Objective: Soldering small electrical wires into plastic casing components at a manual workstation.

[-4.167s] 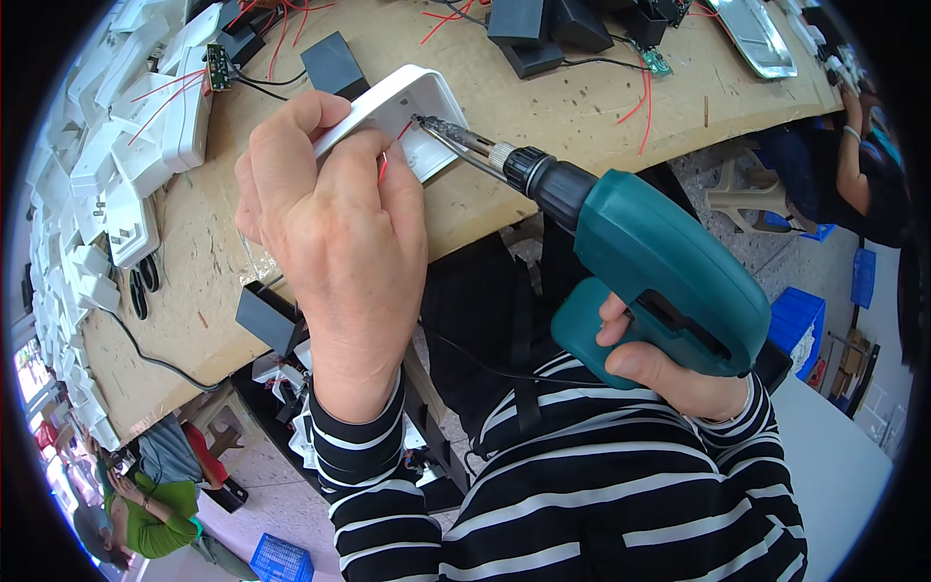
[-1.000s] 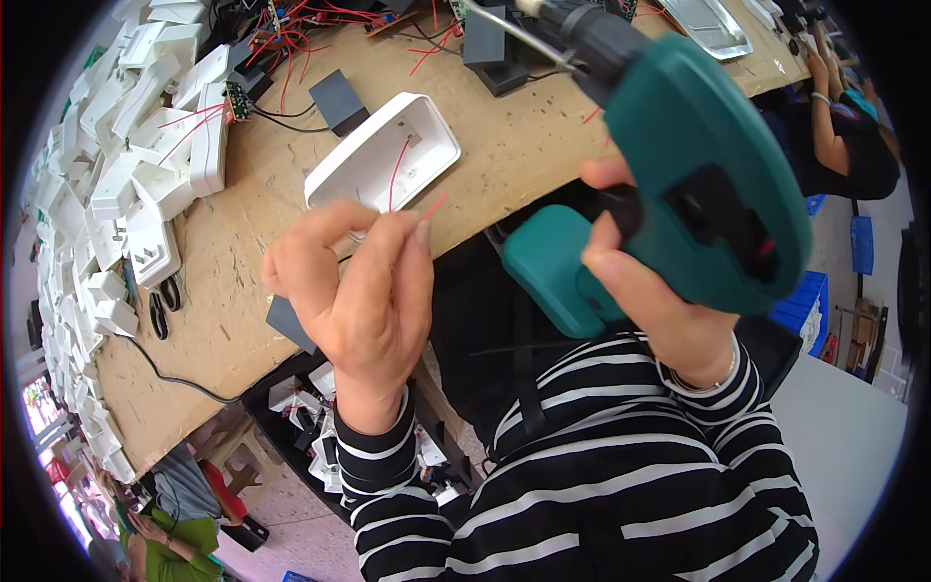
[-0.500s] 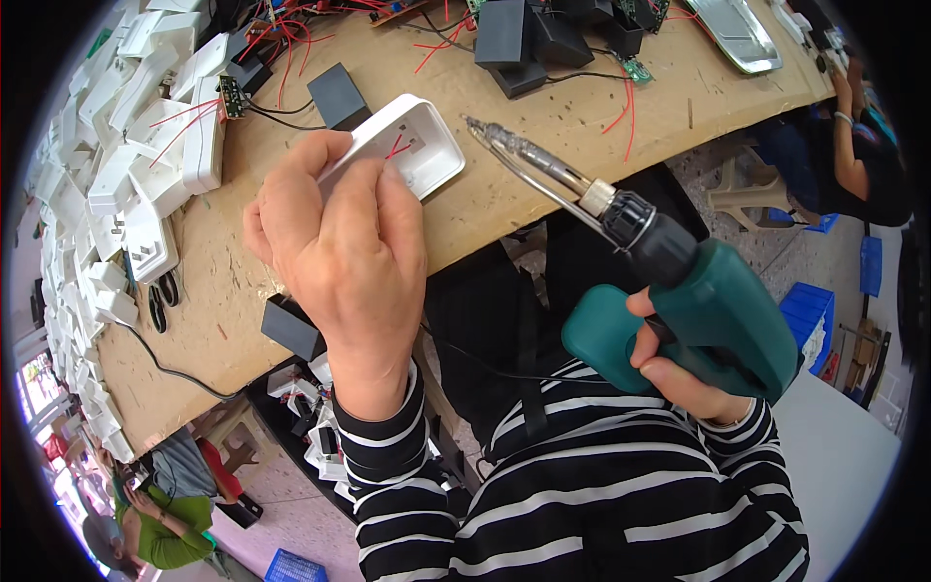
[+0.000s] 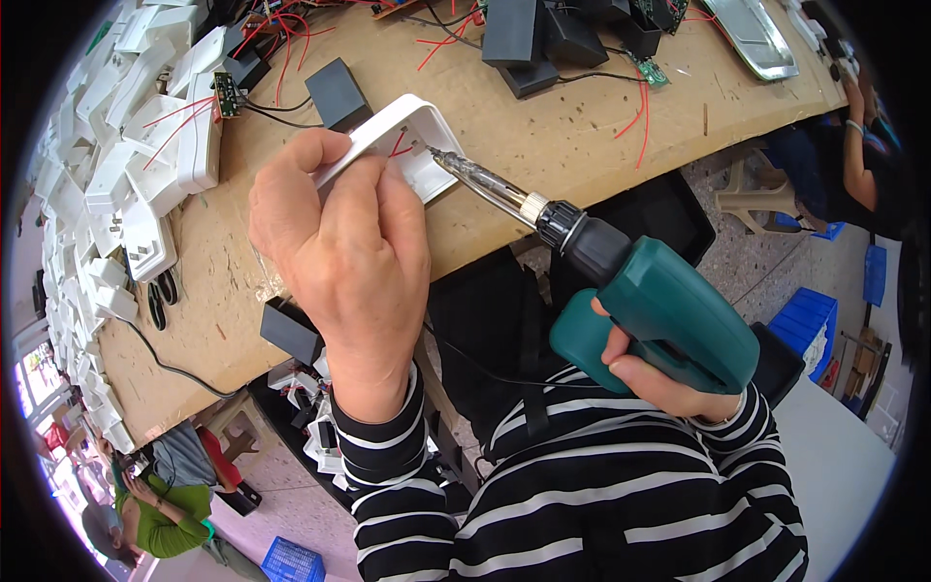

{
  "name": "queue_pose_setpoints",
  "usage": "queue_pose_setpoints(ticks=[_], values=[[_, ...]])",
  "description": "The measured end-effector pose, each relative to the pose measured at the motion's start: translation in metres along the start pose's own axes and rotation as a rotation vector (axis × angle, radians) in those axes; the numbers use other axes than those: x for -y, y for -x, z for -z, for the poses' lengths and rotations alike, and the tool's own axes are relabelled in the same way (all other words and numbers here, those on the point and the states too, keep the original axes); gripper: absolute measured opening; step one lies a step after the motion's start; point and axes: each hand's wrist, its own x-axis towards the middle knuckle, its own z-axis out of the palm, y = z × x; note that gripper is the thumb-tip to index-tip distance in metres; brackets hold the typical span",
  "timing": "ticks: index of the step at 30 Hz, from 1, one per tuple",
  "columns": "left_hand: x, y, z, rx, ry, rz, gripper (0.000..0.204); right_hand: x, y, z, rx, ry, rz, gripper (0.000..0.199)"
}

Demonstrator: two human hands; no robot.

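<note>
Between the fingers of my left hand (image 4: pixel 344 223) is a white plastic housing (image 4: pixel 434 121), tilted so that its hollow inside faces right. Short red wires (image 4: pixel 399 147) show inside it; my fingers cover its left part. My right hand (image 4: pixel 652 380) grips a green soldering gun (image 4: pixel 679 310) by its handle. The gun's metal tip (image 4: pixel 446 158) reaches the open side of the housing, near the red wires. Whether it touches anything inside, I cannot tell. Just beyond the housing lies a black box (image 4: pixel 337 94) on the table.
White plastic housings (image 4: pixel 136 126) are heaped along the left. Black boxes (image 4: pixel 514 34) and circuit boards with red wires (image 4: pixel 652 73) lie at the back, beside a metal tray (image 4: pixel 761 44). Scissors (image 4: pixel 160 296) rest at left. A bin of parts (image 4: pixel 315 432) stands below the table edge. Other people sit nearby.
My right hand has brought the soldering gun left, and its tip has come from beside the white housing to its opening. My left hand holds the housing in nearly the same place.
</note>
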Motion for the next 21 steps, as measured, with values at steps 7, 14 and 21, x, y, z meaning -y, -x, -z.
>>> queue_pose_setpoints(ticks=[7, 14, 21], values=[[0.000, 0.000, -0.002, -0.018, 0.006, -0.010, 0.012, 0.013, -0.011, -0.005, -0.066, -0.081, -0.021, 0.024], [0.000, -0.001, -0.001, -0.011, 0.012, -0.003, 0.012, 0.012, -0.014, -0.005, -0.021, -0.043, -0.018, 0.031], [0.001, -0.001, -0.002, -0.023, 0.021, -0.007, 0.013, 0.009, -0.015, -0.006, 0.003, 0.031, 0.074, 0.049]])
